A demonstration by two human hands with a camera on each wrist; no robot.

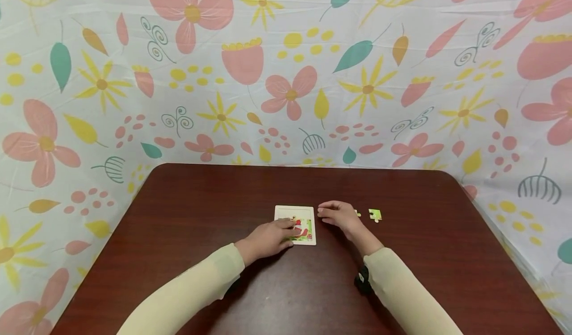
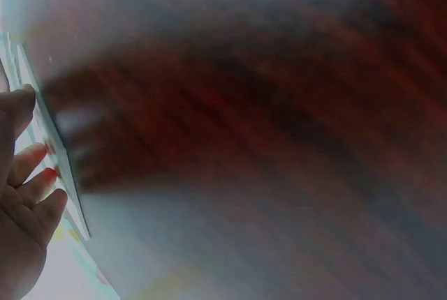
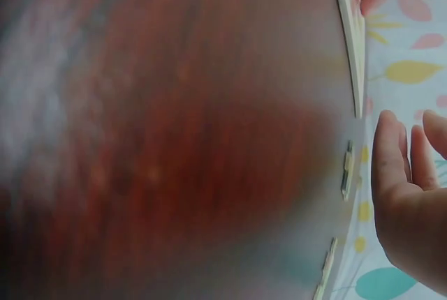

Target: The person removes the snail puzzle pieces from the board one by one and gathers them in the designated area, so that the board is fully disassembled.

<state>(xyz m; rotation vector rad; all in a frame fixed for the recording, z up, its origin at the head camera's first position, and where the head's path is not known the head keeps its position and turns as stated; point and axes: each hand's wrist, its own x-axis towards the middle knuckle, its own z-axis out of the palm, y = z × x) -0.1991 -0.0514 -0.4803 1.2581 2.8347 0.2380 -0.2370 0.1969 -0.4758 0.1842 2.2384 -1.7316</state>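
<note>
A small jigsaw puzzle board [image 1: 295, 211] with a pale border lies on the table, its picture red and green with a bare strip at the top. My left hand [image 1: 267, 239] rests over its left part, fingers spread across the picture and hiding some of it. In the left wrist view, the left fingers [image 2: 47, 209] are at the board's edge. Just right of the board hovers my right hand [image 1: 343, 218], its fingers loosely bent with nothing visible between them. Beyond it lies a green puzzle piece [image 1: 375, 215]; a second piece [image 1: 358, 213] is mostly hidden behind that hand.
The dark reddish-brown table [image 1: 201, 201] reaches back to a floral cloth [image 1: 286, 52] hanging behind it. In the right wrist view, the two loose pieces appear edge-on near the board. A black band [image 1: 363, 280] shows at the right wrist.
</note>
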